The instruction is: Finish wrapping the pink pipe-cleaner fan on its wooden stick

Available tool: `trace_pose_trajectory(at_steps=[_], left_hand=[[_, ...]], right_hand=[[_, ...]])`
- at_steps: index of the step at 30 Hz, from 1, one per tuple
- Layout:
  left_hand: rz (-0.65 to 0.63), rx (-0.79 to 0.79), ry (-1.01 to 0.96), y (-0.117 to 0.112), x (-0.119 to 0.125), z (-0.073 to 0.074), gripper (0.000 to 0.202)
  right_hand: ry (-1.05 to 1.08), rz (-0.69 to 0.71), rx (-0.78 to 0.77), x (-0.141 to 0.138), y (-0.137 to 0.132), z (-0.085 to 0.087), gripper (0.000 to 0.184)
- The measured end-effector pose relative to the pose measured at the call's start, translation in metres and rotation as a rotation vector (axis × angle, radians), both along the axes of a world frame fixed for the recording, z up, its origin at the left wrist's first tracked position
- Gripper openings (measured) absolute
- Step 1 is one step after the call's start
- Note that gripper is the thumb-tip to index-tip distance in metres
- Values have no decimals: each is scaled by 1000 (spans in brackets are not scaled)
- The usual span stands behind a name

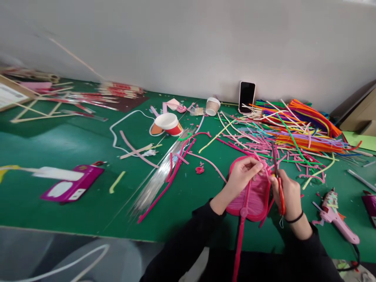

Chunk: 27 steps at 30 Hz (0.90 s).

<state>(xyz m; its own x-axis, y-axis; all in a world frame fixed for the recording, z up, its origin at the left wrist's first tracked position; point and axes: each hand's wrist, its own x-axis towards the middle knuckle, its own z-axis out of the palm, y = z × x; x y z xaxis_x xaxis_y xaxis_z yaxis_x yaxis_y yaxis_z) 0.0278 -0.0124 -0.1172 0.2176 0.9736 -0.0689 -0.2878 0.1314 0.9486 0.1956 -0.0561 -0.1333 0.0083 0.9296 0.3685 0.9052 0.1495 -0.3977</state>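
Observation:
A pink item made of pipe cleaners (261, 199), rounded and bag-shaped with a long strip hanging over the table's front edge, lies in front of me. Over its upper part, my left hand (243, 175) pinches a pink pipe cleaner between thumb and fingers. My right hand (288, 192) is closed around scissors (281, 196) with red handles, their dark blades pointing up and away beside the pink item. Just beyond both hands lies a spread of cut pink pipe-cleaner pieces (258, 148). The fingers partly hide the pinched piece.
A heap of coloured pipe cleaners (311, 141) lies at the back right, near a standing phone (247, 96). A pink glue gun (337, 223) rests at right. Wires (160, 176), a paper cup (170, 123) and a purple box (75, 184) sit leftward.

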Motion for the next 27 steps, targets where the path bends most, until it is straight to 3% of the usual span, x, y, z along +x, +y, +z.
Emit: trace_pose_trajectory(at_steps=[3, 7, 10, 15, 19, 22, 27], left_hand=[[-11, 13, -1, 2, -4, 3, 33], [-28, 28, 36, 2, -7, 7, 34], [-62, 48, 64, 1, -7, 7, 35], [-113, 118, 96, 0, -5, 4, 31], [-111, 206, 150, -1, -3, 3, 26], [-44, 328, 322, -2, -3, 1, 22], [152, 703, 605, -8, -2, -6, 20]], right_hand=[[-110, -112, 10, 20, 13, -6, 54], [-215, -92, 64, 42, 24, -7, 55], [-48, -85, 122, 35, 23, 9, 42], [445, 179, 2, 1, 19, 47, 17], [399, 243, 3, -6, 21, 52, 11], [278, 243, 45, -5, 21, 48, 11], [265, 177, 46, -14, 13, 45, 15]])
